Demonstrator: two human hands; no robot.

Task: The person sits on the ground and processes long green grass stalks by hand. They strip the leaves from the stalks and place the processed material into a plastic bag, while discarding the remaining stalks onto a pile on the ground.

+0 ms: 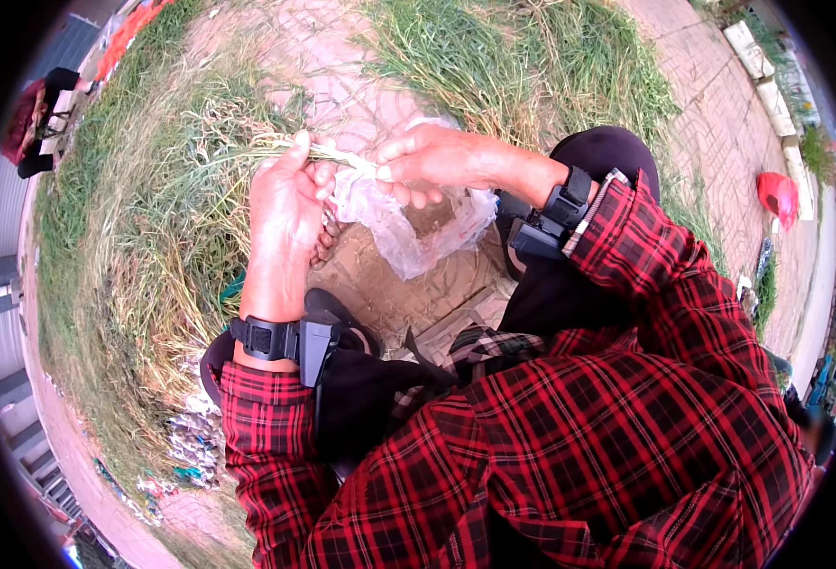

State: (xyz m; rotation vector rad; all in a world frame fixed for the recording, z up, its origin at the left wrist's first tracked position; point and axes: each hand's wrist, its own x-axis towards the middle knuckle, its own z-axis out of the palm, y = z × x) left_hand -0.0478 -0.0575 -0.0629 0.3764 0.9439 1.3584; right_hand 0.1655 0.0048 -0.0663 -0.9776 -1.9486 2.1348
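Observation:
My left hand (290, 192), palm up, holds a small bundle of green and pale plant stalks (268, 148) between thumb and fingers. Close by on its right, my right hand (418, 163) pinches the pale end of the bundle, where a strip of thin whitish plastic (350, 160) seems to be. A crumpled, translucent plastic bag or film (403, 242) hangs or lies just below my right hand, over brown ground between my feet. Some brownish lumps (327, 238) show beside my left wrist; what they are, I cannot tell.
Heaps of cut grass and stalks (154, 213) lie at the left, with more grass (460, 64) ahead on the brick paving (716, 107). A red plastic bag (778, 199) lies at the right near pale kerb blocks (773, 107). Another person (37, 121) sits at the far upper left.

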